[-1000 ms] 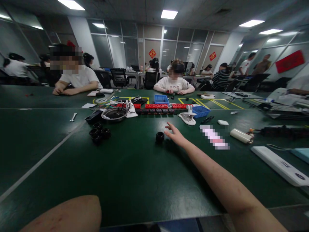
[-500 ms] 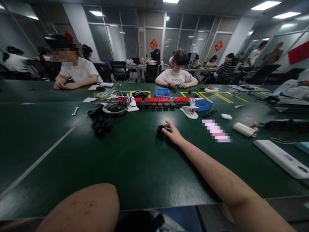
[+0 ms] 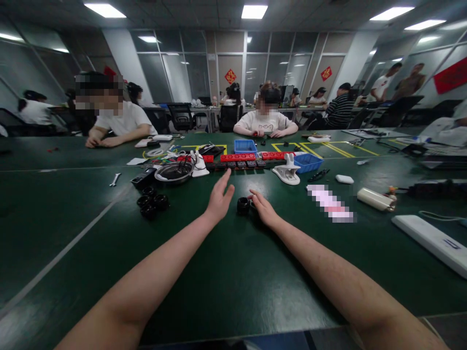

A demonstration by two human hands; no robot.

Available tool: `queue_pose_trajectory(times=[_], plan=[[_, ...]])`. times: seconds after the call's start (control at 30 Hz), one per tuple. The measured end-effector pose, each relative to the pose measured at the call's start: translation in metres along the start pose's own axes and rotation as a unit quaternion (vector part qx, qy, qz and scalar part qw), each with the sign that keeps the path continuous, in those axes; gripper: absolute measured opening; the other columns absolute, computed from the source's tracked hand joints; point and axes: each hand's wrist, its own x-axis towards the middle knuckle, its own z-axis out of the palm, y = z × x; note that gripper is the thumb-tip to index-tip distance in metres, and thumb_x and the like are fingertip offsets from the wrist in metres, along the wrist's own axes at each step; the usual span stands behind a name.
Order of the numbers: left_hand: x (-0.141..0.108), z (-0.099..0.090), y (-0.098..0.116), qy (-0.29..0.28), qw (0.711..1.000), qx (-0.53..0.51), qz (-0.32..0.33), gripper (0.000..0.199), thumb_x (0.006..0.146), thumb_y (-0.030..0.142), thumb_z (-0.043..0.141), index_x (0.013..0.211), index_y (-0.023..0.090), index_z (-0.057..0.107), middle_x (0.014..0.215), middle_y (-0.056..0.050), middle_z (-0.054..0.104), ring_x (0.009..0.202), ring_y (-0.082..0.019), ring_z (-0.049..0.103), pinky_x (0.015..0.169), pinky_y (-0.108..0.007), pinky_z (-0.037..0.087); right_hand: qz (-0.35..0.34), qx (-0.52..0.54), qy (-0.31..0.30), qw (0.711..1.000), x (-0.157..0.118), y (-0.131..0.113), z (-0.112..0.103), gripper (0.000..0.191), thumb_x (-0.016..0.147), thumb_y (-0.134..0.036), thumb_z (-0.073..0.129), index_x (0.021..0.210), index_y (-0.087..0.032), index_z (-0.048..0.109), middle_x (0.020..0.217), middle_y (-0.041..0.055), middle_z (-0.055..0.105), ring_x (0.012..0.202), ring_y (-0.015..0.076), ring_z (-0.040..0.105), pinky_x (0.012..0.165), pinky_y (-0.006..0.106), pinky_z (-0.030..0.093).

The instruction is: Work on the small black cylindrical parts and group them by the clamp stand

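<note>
A small black round piece (image 3: 243,205), like a little wheel or ring, sits on the green table in front of me. My left hand (image 3: 219,198) is to its left, apart from it, with the fingers stretched out and the thumb raised. On the other side, my right hand (image 3: 263,206) lies low with its fingers extended beside the piece; whether they touch it I cannot tell. Neither hand appears to hold anything. Several similar black round pieces (image 3: 151,201) are grouped on the left side of the table.
Across the table's middle are red and black strips (image 3: 238,158), a metal bowl (image 3: 174,174) with cables, a white clip stand (image 3: 288,171) and a blue bin (image 3: 308,163). A wrench (image 3: 115,180) lies left, a white power bank (image 3: 432,243) right. People sit opposite.
My left hand has come in from the lower left and reached out to the black piece's left side. My right hand has shifted slightly right, off the black piece. The view has tilted up a little.
</note>
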Motion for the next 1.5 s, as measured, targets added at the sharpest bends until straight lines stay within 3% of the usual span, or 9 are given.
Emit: queue_pose_trajectory(times=[0.13,0.23,0.33,0.43,0.7,0.87,1.07,1.33,1.5], plan=[[-0.006,0.004,-0.019,-0.150,0.986,0.069,-0.035,0.071,0.063,0.045,0.058,0.123,0.020,0.030,0.127,-0.008,0.034,0.117,-0.024,0.029,0.096,-0.037,0.024,0.013,0.044,-0.105,0.993,0.001,-0.004,-0.009,0.040,0.080,-0.041,0.036,0.114,-0.022,0.042,0.116,0.0043,0.047,0.107,0.0174,0.041,0.091,0.033,0.031],[-0.006,0.006,-0.027,-0.190,0.979,0.076,-0.019,0.074,0.055,0.047,0.064,0.120,0.021,0.037,0.122,-0.007,0.042,0.113,-0.023,0.035,0.094,-0.035,0.027,-0.015,0.033,-0.176,0.984,0.005,-0.006,-0.014,0.043,0.073,-0.036,0.049,0.113,-0.021,0.043,0.112,0.0036,0.050,0.103,0.0196,0.045,0.087,0.033,0.034],[-0.004,0.009,-0.027,-0.189,0.979,0.070,0.013,0.056,0.058,0.044,0.062,0.108,0.022,0.050,0.107,-0.005,0.053,0.102,-0.020,0.045,0.089,-0.031,0.033,-0.079,-0.026,-0.207,0.975,0.007,-0.007,-0.014,0.036,0.068,-0.031,0.056,0.101,-0.017,0.053,0.095,0.0032,0.058,0.088,0.0202,0.051,0.078,0.032,0.037],[-0.004,0.011,-0.026,-0.169,0.983,0.079,0.003,0.042,0.060,0.043,0.062,0.095,0.021,0.057,0.093,-0.003,0.058,0.089,-0.019,0.051,0.080,-0.029,0.038,-0.104,-0.090,-0.179,0.974,0.008,-0.006,-0.010,0.028,0.065,-0.029,0.058,0.089,-0.016,0.057,0.084,0.0031,0.059,0.079,0.0193,0.051,0.072,0.031,0.037],[-0.011,0.023,-0.024,-0.076,0.979,0.184,-0.043,0.036,0.058,0.046,0.061,0.082,0.020,0.054,0.080,-0.001,0.055,0.078,-0.019,0.050,0.070,-0.030,0.038,-0.042,-0.262,-0.045,0.963,0.010,0.002,0.010,0.026,0.056,-0.036,0.062,0.069,-0.017,0.049,0.069,0.0017,0.052,0.067,0.0167,0.045,0.056,0.025,0.032],[-0.013,0.026,-0.021,-0.048,0.975,0.203,-0.071,0.041,0.056,0.048,0.061,0.086,0.021,0.054,0.088,-0.002,0.054,0.085,-0.021,0.049,0.075,-0.032,0.037,-0.021,-0.337,0.012,0.941,0.006,-0.001,0.019,0.028,0.058,-0.037,0.060,0.073,-0.017,0.049,0.075,0.0049,0.052,0.070,0.0181,0.044,0.058,0.027,0.032],[-0.012,0.019,-0.018,-0.075,0.987,0.135,-0.038,0.059,0.061,0.046,0.060,0.114,0.024,0.044,0.108,-0.004,0.051,0.101,-0.021,0.044,0.088,-0.034,0.032,-0.047,-0.279,-0.038,0.958,0.007,-0.003,0.014,0.041,0.063,-0.038,0.058,0.097,-0.016,0.049,0.092,0.0063,0.053,0.081,0.0191,0.045,0.071,0.030,0.034],[-0.008,0.001,-0.013,-0.180,0.983,0.037,-0.020,0.051,0.061,0.041,0.062,0.108,0.024,0.052,0.100,-0.003,0.056,0.092,-0.018,0.050,0.082,-0.028,0.037,-0.086,-0.136,-0.203,0.966,0.011,-0.013,-0.009,0.038,0.063,-0.038,0.060,0.095,-0.018,0.056,0.093,0.0052,0.056,0.088,0.0210,0.047,0.077,0.032,0.035],[-0.010,-0.002,-0.005,-0.183,0.982,0.041,-0.022,0.040,0.060,0.039,0.063,0.096,0.023,0.058,0.092,-0.001,0.058,0.087,-0.017,0.051,0.077,-0.027,0.038,-0.079,-0.090,-0.234,0.965,0.010,-0.017,-0.018,0.044,0.063,-0.038,0.060,0.102,-0.018,0.053,0.104,0.0064,0.052,0.097,0.0238,0.044,0.083,0.035,0.033]])
